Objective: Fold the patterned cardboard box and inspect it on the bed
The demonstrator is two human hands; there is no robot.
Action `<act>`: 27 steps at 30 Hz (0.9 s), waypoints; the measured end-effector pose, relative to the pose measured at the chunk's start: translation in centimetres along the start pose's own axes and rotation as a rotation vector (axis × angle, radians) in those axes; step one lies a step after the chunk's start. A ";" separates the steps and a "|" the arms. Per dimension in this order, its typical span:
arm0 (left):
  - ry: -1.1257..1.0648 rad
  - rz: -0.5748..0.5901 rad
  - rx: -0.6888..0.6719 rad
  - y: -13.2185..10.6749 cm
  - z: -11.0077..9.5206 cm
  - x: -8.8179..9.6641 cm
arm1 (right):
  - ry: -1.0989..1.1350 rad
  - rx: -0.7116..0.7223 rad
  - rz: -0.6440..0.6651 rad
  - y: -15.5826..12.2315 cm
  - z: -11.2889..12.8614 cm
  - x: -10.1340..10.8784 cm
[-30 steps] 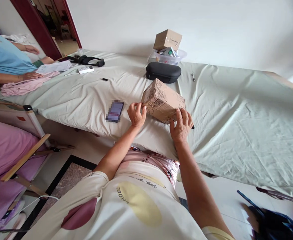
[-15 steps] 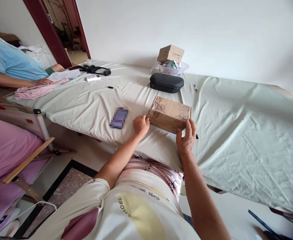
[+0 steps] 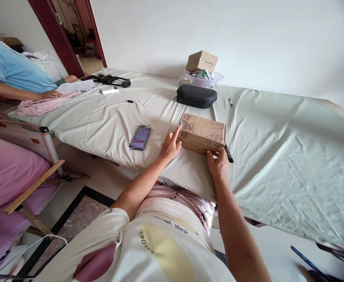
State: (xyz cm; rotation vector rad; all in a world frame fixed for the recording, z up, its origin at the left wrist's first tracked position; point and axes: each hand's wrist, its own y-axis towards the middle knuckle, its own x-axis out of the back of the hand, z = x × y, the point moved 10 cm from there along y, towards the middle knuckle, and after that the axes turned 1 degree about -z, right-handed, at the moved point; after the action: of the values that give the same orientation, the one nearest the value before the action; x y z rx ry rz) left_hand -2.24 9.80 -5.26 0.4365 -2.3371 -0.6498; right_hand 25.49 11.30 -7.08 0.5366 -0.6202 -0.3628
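Observation:
A brown cardboard box with drawn line patterns lies flat on the pale green cloth. My left hand rests at the box's near left corner, fingers stretched out and touching its side. At the near right corner my right hand holds a black pen against the box's front edge.
A phone lies left of the box. Behind it sit a black case, a clear bowl with a small carton on top, a remote and small pens. Another person sits at the far left by pink cloth. A folding chair stands left.
The box, tilted up on its edge a second ago, now lies flat on the cloth. My left hand has opened out at its corner; my right hand has slid down to the front edge.

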 end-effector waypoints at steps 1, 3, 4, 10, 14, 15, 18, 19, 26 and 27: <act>-0.014 -0.002 0.001 0.0 0.2 0.0 | 0.002 0.021 0.015 0.0 0.3 -0.1; -0.059 -0.028 0.006 0.1 0.6 0.1 | 0.032 0.089 0.004 0.0 1.4 0.3; -0.088 -0.046 0.001 0.2 0.7 0.2 | 0.045 0.133 -0.019 -0.1 2.0 0.7; -0.235 -0.079 -0.060 0.3 0.8 -0.1 | 0.000 0.369 -0.175 -1.2 5.1 2.9; -0.176 -0.122 -0.058 0.2 0.7 0.2 | 0.053 0.335 -0.190 -1.2 4.7 2.7; -0.167 -0.100 -0.066 0.2 0.4 0.1 | 0.063 0.281 -0.196 -0.9 4.1 2.6; -0.141 0.019 -0.110 0.0 -0.6 -0.9 | 0.045 0.051 -0.214 -0.3 1.1 2.5; -0.127 0.048 -0.123 0.0 -0.9 -1.1 | 0.030 -0.013 -0.210 -0.1 0.2 2.4; -0.056 -0.080 0.038 0.2 0.7 0.6 | 0.086 0.143 0.187 -1.0 3.8 -0.7; -0.045 -0.090 0.054 0.2 0.7 0.8 | 0.095 0.214 0.266 -1.5 5.2 -1.5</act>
State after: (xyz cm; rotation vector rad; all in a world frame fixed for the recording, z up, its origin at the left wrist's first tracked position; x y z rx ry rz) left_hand -3.35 9.79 -5.21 0.5593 -2.3935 -0.6458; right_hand 20.84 8.91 -5.10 0.6627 -0.6329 -0.0191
